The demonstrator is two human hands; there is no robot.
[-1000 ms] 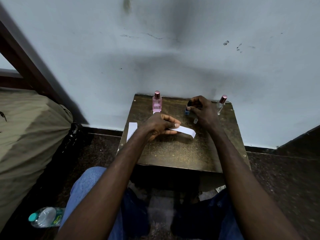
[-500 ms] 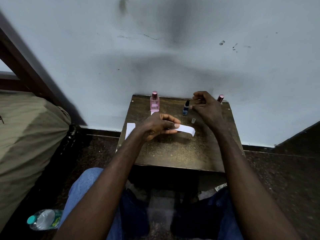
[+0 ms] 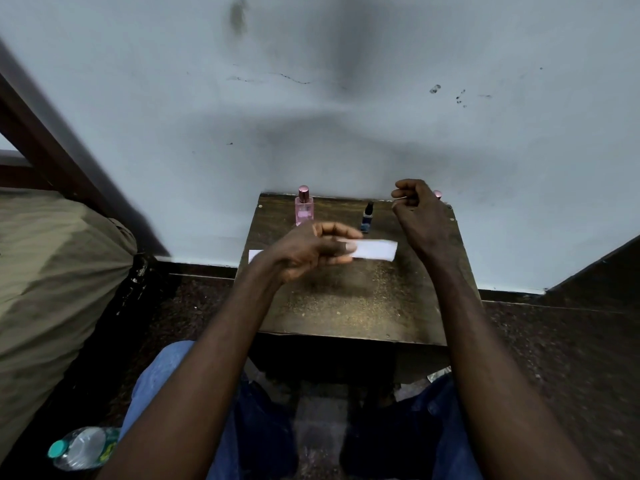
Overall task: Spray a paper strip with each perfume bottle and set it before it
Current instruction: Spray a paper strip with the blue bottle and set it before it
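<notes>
Both bare forearms reach forward over the counter from the near edge. The left hand sits mid-counter toward the left edge, blurred, wrist bent, thumb on top and fingers curled under, pinching one end of a strip that sticks out to the right. The right hand is raised near the far right corner, back of the hand to the camera, fingers curled in loosely toward the palm; whether it grips anything can't be made out.

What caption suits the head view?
Left hand holds paper strip over table; right hand raised beside blue bottle.
</notes>
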